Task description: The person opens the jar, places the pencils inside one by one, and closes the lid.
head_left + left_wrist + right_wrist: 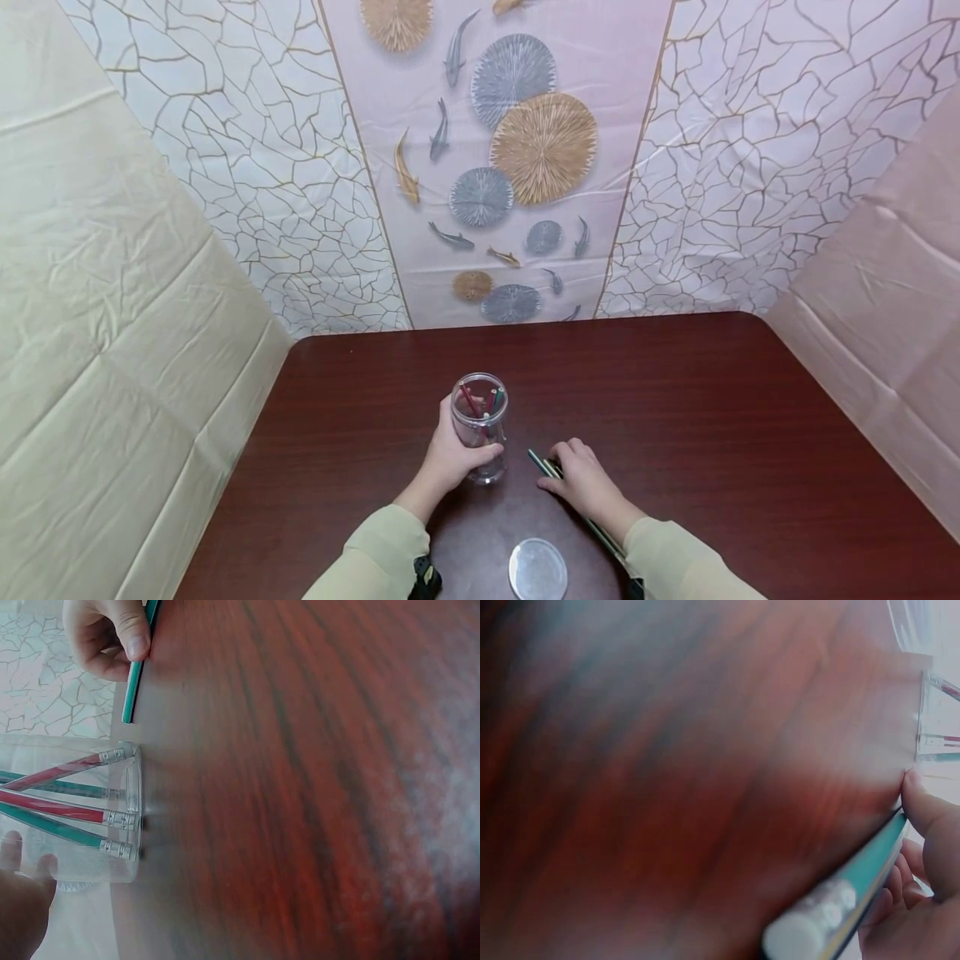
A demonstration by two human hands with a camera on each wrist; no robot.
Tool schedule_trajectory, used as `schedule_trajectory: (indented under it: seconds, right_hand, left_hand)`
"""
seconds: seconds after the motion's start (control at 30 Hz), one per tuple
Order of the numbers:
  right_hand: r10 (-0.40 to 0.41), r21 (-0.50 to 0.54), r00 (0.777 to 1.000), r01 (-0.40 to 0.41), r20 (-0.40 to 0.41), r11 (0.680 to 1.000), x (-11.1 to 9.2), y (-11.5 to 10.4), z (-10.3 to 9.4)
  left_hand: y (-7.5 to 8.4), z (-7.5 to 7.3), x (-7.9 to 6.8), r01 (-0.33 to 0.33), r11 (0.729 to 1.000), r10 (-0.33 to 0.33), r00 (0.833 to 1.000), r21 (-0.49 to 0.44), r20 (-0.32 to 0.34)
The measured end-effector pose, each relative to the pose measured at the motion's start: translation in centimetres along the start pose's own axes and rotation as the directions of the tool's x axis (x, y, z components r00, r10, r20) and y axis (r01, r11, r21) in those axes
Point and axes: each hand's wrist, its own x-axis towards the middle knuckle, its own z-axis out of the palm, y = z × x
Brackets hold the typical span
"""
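Note:
My left hand (pixel 448 454) grips a clear jar (pixel 480 432) that stands upright on the table, thumb across its near side. Inside the jar lean red pencils (pixel 60 806) and green pencils (pixel 67 830), their eraser ends at the bottom. To the right of the jar, my right hand (pixel 583 479) pinches a green pencil (pixel 874 851) between thumb and curled fingers, low at the tabletop. A yellowish pencil (pixel 847 930) lies alongside it, largely hidden by the hand. The pencils' eraser ends point back under my right forearm.
A round, silvery lid (pixel 537 570) lies flat near the front of the dark red-brown table (pixel 675 400). Patterned cloth (pixel 510 250) hangs behind the table, and cream cloth (pixel 135 358) slopes along the left side.

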Motion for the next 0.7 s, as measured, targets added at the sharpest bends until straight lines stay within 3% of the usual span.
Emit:
schedule_trajectory:
  seconds: [0.5, 0.7]
  right_hand:
    - [-0.057, -0.049, 0.996, 0.054, -0.065, 0.997, 0.1, 0.1, 0.5]
    - [-0.083, -0.097, 0.990, 0.072, -0.112, 0.993, 0.2, 0.0, 0.3]
  left_hand:
    - [0.3, 0.0, 0.0, 0.009, 1.000, -0.009, 1.000, -0.006, 0.001]
    - [-3.1, 0.5, 0.8, 0.004, 1.000, -0.004, 0.999, -0.007, -0.032]
